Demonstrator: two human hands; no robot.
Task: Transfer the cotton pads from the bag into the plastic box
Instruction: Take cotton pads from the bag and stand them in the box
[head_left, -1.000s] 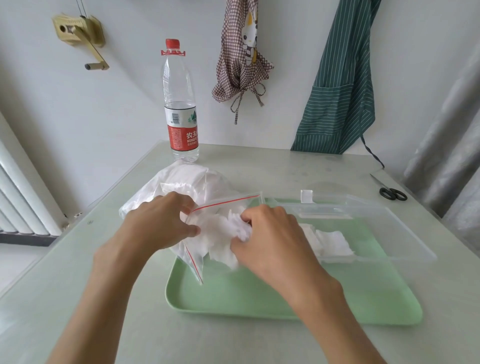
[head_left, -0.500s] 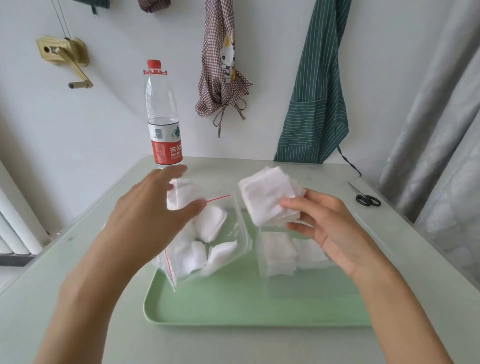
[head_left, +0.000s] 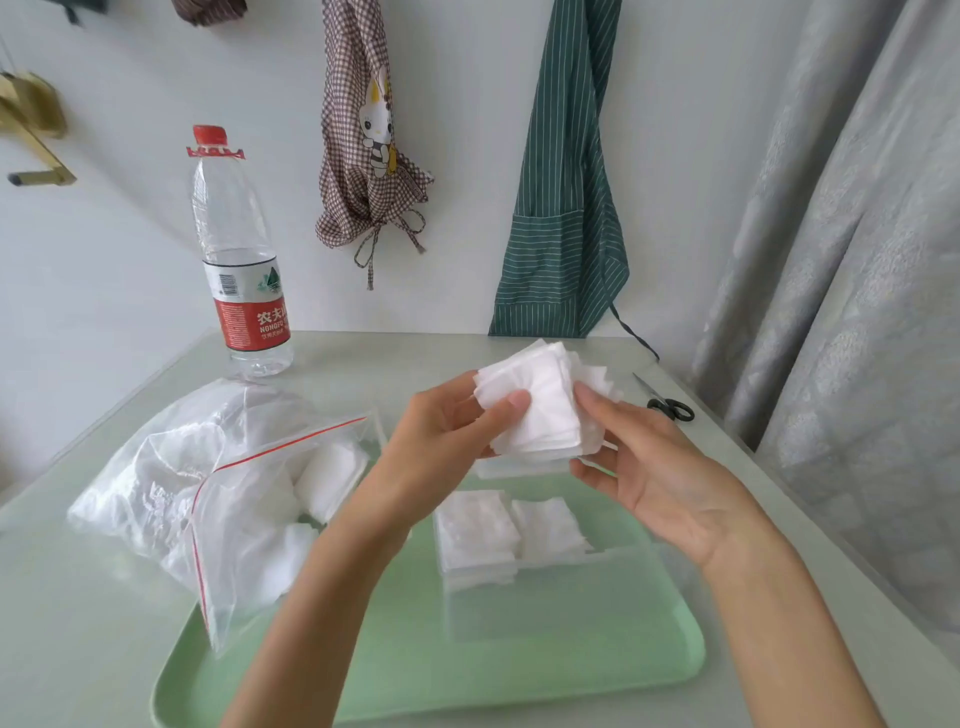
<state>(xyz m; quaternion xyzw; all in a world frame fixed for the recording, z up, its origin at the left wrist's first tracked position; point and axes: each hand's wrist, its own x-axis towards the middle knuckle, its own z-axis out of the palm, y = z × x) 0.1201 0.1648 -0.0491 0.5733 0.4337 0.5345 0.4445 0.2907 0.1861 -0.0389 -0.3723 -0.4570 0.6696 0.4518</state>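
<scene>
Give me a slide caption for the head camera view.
Both hands hold a stack of cotton pads above the plastic box.

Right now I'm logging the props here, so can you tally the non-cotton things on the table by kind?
Water bottle: 1
Zip bag: 1
Green tray: 1
Clear plastic box: 1
Scissors: 1
Total: 5

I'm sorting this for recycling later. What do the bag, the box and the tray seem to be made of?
The zip bag looks like thin clear plastic film: it wrinkles, glints and shows the pads inside, with a red strip at its mouth. The plastic box seems rigid translucent plastic, slightly frosted; the tray's green shows through it. The tray looks like smooth, matte pale-green moulded plastic or melamine.
</scene>
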